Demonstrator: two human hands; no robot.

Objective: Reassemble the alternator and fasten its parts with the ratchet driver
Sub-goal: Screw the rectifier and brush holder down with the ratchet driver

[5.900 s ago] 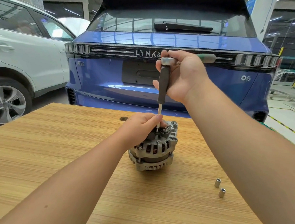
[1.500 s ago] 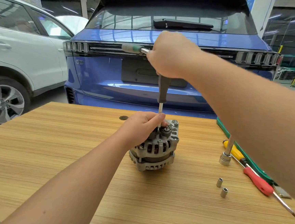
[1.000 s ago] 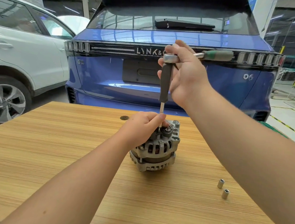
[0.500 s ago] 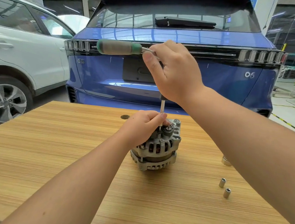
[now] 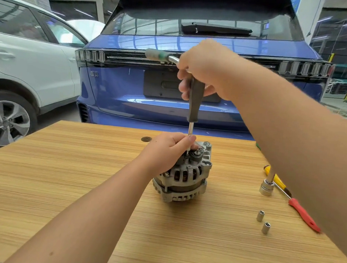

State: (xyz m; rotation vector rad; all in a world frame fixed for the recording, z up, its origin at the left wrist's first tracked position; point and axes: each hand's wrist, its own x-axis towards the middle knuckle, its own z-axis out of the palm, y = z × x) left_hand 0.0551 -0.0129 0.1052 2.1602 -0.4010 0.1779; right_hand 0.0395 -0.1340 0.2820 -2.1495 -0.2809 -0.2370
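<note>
- The right hand (image 5: 205, 71) is up above the alternator (image 5: 183, 174), fingers curled round the top of the ratchet driver (image 5: 195, 99). The green lever (image 5: 156, 54) of the driver points to the left, in front of the blue car (image 5: 193, 91).
- The dark grip of the driver stands upright, and its thin shaft (image 5: 190, 128) goes straight down to the top of the alternator.
- The left hand (image 5: 166, 151) rests on the top left of the alternator. Its fingers are curled and the thumb tip touches the shaft low down, so it seems to steady the bit on a fastener. The fastener itself is hidden by the fingers.
- The alternator stands upright on the table (image 5: 59, 184), about in the middle, a little to the far side. Both housing halves sit together and long bolts show along its side, so I judge the main body is already joined.
- I judge the step in hand is the tightening of one screw on the top. I cannot tell how many screws are done, or if a cover is still missing.
- To the right lie two small sockets (image 5: 263, 221), near each other, and farther a big socket (image 5: 266, 187) on a bar, beside a yellow screwdriver (image 5: 275, 180) and a red screwdriver (image 5: 303, 214). They are well apart from the alternator and not in use.
- A white car (image 5: 27, 62) stands at the far left.
</note>
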